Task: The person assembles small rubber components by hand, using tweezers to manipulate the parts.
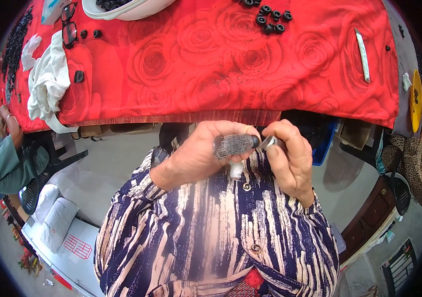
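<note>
In front of my striped shirt, my left hand [191, 156] is closed, with a grey knitted cover [233, 145] over its thumb. At the tip of that cover, a small black rubbery part [255, 141] is pinched. White wrapping [236, 171] shows on another finger just below. My right hand [290, 163] is closed too, thumb against fingers, on a small shiny metal blade [270, 142]. The blade is beside the black part; whether the two touch I cannot tell.
A red rose-patterned cloth [181, 89] covers the table ahead. On it are a white bowl [136, 10] of black parts, several loose black parts [273, 22], glasses [69, 32], white fabric [48, 79] and a slim white strip [362, 54]. People sit at both sides; a yellow dish [415, 101] stands right.
</note>
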The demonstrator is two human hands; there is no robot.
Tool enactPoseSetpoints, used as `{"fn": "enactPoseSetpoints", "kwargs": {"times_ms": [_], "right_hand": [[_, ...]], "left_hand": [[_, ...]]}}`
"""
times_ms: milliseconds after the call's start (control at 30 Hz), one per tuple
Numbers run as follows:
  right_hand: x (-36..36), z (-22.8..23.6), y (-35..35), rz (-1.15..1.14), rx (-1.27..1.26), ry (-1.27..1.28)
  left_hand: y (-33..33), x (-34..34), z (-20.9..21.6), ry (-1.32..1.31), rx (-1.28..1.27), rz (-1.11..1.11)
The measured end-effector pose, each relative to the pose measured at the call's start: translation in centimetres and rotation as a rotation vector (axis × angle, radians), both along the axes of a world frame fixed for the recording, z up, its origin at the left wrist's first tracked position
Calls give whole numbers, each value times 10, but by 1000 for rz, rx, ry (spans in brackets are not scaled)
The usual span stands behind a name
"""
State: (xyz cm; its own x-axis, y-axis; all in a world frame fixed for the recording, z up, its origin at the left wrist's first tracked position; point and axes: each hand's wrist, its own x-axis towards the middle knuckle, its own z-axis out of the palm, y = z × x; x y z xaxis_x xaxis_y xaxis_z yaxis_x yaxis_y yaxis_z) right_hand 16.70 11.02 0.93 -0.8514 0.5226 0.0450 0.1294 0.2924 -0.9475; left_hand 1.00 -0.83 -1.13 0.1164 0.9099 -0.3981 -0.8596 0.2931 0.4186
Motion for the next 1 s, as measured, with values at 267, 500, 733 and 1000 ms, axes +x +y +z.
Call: {"fn": "enactPoseSetpoints", "kwargs": {"times_ms": [267, 500, 733, 1000], "right_hand": [[-5, -6, 0, -27, -58, -42], [-4, -11, 2, -20, -69, -22], [-2, -13, 8, 39, -51, -32], [0, -23, 14, 94, -24, -1]], "left_hand": [[3, 0, 0, 19, -78, 3], [3, -1, -5, -31, -62, -4], [4, -5, -7, -33, -132, -48], [5, -5, -10, -60, -192, -81]]}}
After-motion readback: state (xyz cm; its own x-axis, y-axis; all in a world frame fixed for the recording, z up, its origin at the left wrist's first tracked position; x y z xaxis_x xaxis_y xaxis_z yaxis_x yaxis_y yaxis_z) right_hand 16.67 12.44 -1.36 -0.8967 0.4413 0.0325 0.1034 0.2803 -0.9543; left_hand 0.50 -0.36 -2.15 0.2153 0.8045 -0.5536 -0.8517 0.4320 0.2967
